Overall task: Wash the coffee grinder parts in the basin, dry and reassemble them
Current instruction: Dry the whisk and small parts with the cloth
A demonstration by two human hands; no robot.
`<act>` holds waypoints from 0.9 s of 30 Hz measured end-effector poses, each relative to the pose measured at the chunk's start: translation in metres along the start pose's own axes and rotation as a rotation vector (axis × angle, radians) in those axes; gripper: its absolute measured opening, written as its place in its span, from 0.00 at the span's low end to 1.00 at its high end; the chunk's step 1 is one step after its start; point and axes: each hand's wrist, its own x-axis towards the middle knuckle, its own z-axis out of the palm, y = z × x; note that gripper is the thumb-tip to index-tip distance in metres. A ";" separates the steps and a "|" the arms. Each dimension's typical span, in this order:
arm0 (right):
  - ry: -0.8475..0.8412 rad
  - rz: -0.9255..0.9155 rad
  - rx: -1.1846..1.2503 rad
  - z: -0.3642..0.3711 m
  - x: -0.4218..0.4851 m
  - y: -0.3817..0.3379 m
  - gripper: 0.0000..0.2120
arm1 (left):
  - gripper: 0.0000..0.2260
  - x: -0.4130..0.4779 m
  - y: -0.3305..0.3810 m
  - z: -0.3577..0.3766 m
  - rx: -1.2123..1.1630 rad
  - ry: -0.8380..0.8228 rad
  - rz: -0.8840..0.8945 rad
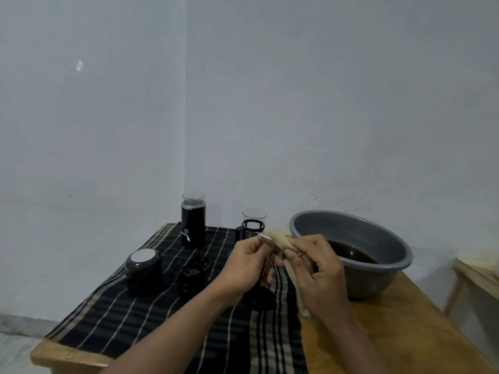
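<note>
Just left of the basin (388, 238), the left hand (248, 268) pinches a small metal disc (264, 237) by its thin rod, raised so the right hand (316, 273), fingers closed on a beige cloth (280, 240), can wipe it dry above the striped cloth (140, 317).

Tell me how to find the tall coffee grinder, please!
Look at the wooden table with the striped cloth on it. At the cloth's far edge, near the wall corner, stands the coffee grinder. It is the tallest thing there, a black tube with a clear cap, left of the glass jug.
</note>
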 end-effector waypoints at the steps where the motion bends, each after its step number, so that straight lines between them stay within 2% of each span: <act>1: 0.058 0.045 0.026 0.000 -0.001 -0.001 0.10 | 0.13 0.001 -0.001 -0.001 0.056 -0.004 0.023; 5: 0.253 0.298 0.178 0.001 0.001 -0.009 0.07 | 0.09 0.001 -0.001 -0.006 0.295 -0.051 0.168; 8: 0.246 0.454 0.214 -0.001 0.005 -0.006 0.06 | 0.08 -0.003 -0.001 -0.008 0.441 -0.102 0.307; 11: 0.143 0.483 0.166 -0.005 0.009 0.000 0.08 | 0.10 -0.005 0.002 -0.011 0.477 -0.135 0.340; 16: 0.171 0.495 0.259 -0.017 0.019 -0.003 0.06 | 0.09 -0.004 -0.002 -0.021 0.758 -0.244 0.341; 19: 0.005 0.531 0.313 -0.025 0.026 0.000 0.07 | 0.08 -0.004 -0.008 -0.025 0.775 -0.178 0.336; 23: -0.174 0.427 0.022 -0.023 0.020 0.000 0.12 | 0.10 -0.004 -0.008 -0.023 0.667 -0.039 0.389; 27: -0.359 0.262 -0.246 -0.012 0.011 -0.008 0.15 | 0.11 0.001 -0.013 -0.022 0.666 0.043 0.392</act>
